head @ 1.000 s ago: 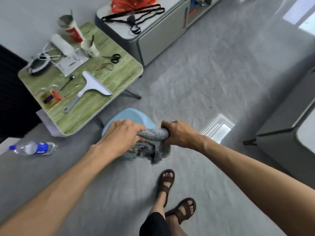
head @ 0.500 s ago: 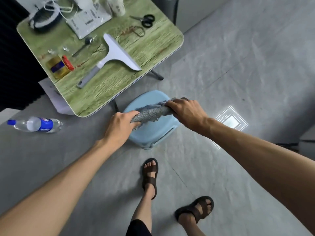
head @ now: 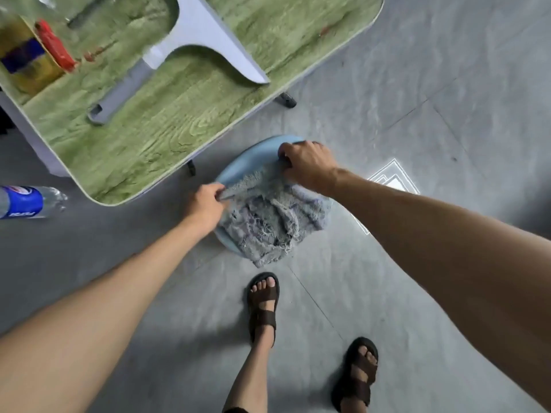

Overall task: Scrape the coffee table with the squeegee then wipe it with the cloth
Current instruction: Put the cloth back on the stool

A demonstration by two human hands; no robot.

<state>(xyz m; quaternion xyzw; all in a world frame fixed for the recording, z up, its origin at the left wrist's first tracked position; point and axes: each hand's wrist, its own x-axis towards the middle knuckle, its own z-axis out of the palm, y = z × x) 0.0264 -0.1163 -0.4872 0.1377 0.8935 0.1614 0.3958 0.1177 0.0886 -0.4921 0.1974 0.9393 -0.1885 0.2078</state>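
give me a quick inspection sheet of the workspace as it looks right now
surface: green wood-grain coffee table, near part bare
job's things: squeegee lying flat on the table, untouched; grey frayed cloth spread out over the blue basin on the floor
clutter: yellow and blue box with a red item beside it, at the table's left edge
grippers: left hand pinches one cloth edge; right hand grips the opposite edge
cables: nothing seen
surroundings: grey tiled floor; water bottle lying on it at left; sandalled feet below the basin
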